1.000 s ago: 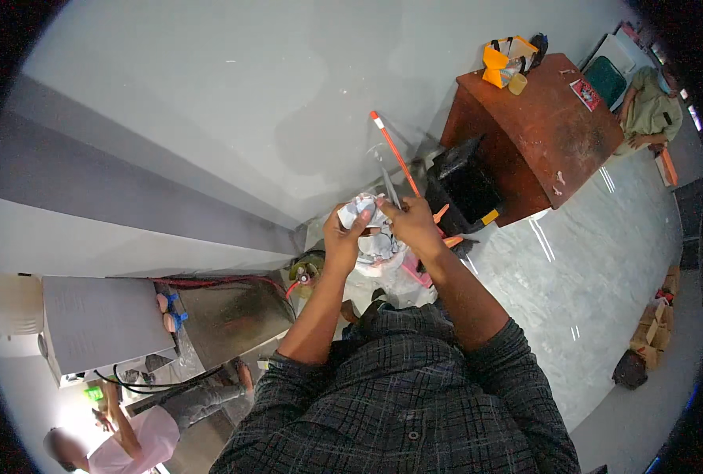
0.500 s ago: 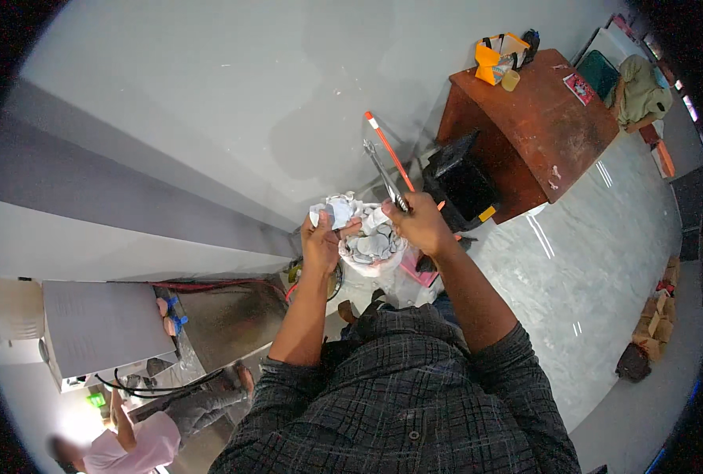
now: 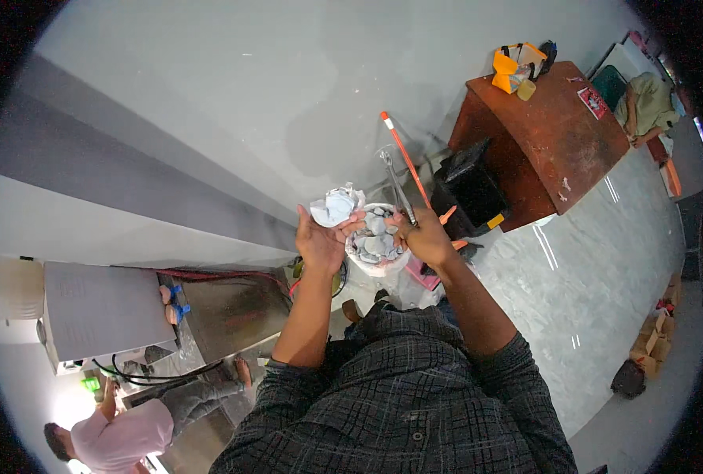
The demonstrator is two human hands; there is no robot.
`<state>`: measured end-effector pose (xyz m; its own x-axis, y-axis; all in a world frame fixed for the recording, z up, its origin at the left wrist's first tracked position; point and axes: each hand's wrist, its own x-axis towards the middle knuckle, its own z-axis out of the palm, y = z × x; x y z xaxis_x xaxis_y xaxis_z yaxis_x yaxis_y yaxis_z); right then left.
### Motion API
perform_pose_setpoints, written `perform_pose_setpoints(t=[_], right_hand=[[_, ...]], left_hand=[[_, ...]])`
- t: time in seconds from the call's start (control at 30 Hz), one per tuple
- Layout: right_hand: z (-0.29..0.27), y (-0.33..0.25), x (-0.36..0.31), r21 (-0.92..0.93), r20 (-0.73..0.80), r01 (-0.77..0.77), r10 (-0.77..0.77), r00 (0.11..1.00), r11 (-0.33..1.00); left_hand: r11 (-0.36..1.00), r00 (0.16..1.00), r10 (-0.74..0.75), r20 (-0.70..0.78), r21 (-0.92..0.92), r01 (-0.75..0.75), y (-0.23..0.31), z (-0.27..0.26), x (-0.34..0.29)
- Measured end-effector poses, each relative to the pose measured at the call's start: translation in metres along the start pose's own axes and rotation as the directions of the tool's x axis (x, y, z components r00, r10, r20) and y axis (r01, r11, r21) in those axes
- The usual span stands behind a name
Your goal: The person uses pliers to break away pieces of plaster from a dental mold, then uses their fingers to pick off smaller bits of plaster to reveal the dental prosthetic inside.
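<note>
While your left hand (image 3: pixel 320 237) is raised with the palm turned up, its fingers cup a crumpled wad of white and pale blue paper (image 3: pixel 336 205), which rests at the fingertips just above the rim of a small white bin lined with a clear plastic bag (image 3: pixel 374 265). That bin is full of crumpled grey and white scraps and sits directly between your two hands, close against your body. Your right hand (image 3: pixel 424 237) is closed around a pair of long metal tongs (image 3: pixel 395 186), gripped at the lower end, with the two arms pointing up and away from you toward the wall. Just beside the tongs, a thin orange stick with a white band near its tip (image 3: pixel 403 162) rises at the same slant; you cannot tell from this view whether the right hand grips it as well.

Surroundings: a pale grey wall (image 3: pixel 209 103) fills the upper left. A reddish-brown wooden table (image 3: pixel 541 142) stands to the upper right, carrying a yellow and orange object (image 3: pixel 513 67) at its far corner. A black box-shaped container (image 3: pixel 468 189) stands against the near side of that table. A glossy grey tiled floor (image 3: pixel 596 268) runs along your right. A second person in a pink top (image 3: pixel 122 438) sits low at the lower left, well apart from you.
</note>
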<state>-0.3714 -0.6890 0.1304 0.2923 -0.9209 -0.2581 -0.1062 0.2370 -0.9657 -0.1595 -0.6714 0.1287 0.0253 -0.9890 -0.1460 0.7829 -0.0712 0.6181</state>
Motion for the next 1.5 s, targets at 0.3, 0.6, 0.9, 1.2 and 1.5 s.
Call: perform_pose_setpoints(t=[0.3,0.6,0.9,1.2,1.5], right_hand=[[0.015,-0.017,0.005,-0.158,-0.170,0.246,-0.272,0.947,0.956],[0.015,-0.014,-0.001,0.417,-0.055,-0.049,0.079,0.995,0.908],[-0.024,-0.049,-0.059,0.015,0.311,-0.214,0.199,0.929,0.977],[0.002,-0.007,-0.077,0.135,0.504,-0.576,0.444,0.740,0.806],[-0.005,0.007,-0.063,0.379,0.667,-0.699,0.344,0.660,0.606]], left_hand=[[0.895,0.965,-0.259,0.034,0.383,0.227,0.003,0.014,-0.007],[0.970,0.964,-0.229,0.137,-0.048,0.237,-0.033,-0.003,0.002],[0.896,0.965,-0.259,0.049,-0.361,0.259,-0.021,0.013,0.000],[0.940,0.966,-0.184,0.179,-0.256,0.226,-0.021,-0.006,0.013],[0.990,0.975,-0.113,0.192,-0.056,0.126,-0.027,0.001,0.014]])
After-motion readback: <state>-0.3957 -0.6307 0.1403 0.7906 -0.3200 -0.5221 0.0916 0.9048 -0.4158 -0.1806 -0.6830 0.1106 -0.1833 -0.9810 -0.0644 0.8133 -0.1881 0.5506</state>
